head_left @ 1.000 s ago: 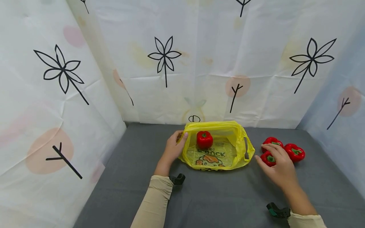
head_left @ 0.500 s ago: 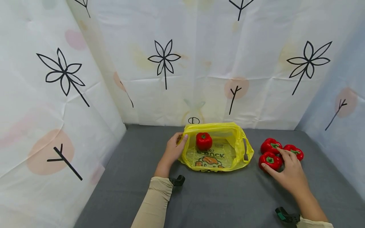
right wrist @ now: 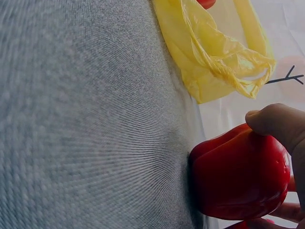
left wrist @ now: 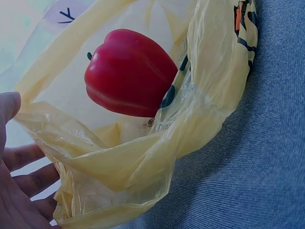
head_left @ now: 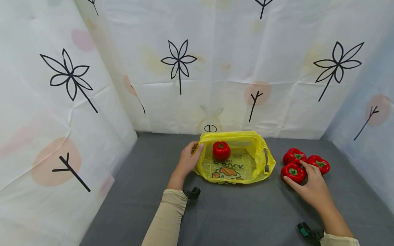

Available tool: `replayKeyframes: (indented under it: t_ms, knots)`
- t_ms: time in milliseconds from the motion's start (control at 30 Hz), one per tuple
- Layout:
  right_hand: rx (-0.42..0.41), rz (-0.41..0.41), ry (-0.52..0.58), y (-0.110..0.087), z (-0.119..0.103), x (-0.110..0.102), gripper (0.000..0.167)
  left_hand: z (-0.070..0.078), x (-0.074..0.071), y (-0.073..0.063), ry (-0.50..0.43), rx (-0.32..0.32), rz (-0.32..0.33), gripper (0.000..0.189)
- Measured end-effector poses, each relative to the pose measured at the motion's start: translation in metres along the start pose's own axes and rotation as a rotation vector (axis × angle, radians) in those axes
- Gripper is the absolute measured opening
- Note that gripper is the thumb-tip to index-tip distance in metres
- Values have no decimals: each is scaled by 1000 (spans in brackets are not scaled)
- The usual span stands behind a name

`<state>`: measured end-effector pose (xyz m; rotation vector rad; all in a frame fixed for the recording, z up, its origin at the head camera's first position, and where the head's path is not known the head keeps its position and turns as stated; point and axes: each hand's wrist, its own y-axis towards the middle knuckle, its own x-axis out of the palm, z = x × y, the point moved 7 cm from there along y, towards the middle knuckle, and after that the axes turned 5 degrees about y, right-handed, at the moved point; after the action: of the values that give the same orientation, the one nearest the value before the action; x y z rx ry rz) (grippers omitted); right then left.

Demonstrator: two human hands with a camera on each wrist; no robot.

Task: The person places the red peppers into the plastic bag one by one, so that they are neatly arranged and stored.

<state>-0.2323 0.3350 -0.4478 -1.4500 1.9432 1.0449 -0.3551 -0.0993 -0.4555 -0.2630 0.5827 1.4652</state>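
Note:
A yellow plastic bag (head_left: 261,167) lies with its mouth spread wide, and one red bell pepper (head_left: 221,151) sits inside it. My left hand (head_left: 186,160) holds the bag's left rim, thumb at the edge and fingers against the outer side in the left wrist view. To the right of the bag, three more red bell peppers stand in a cluster. My right hand (head_left: 316,188) grips the nearest bell pepper (right wrist: 240,176), its thumb on one side and fingers round the other. That pepper is low at the cloth.
Behind the gripped one are two other bell peppers, a left one (head_left: 292,155) and a right one (head_left: 320,163), close beside it. A grey cloth (head_left: 234,215) covers the table. White printed sheets (head_left: 212,68) wall the back and both sides.
My right hand has moved right and down from over the peppers, and its thumb and fingers have closed round the nearest one. The left hand stays at the bag rim.

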Motion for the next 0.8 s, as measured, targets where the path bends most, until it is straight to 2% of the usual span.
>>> replayKeyframes:
  t_ms: [300, 567, 800]
  knots:
    - [-31, 29, -2, -1, -3, 2, 80, 1, 1, 1, 12, -8, -5, 60]
    - [-74, 43, -8, -3, -16, 0, 77, 1, 0, 0, 19, -10, -12, 65]
    - [-157, 117, 10, -2, -34, -10, 74, 1, 1, 0, 18, -14, -9, 63]
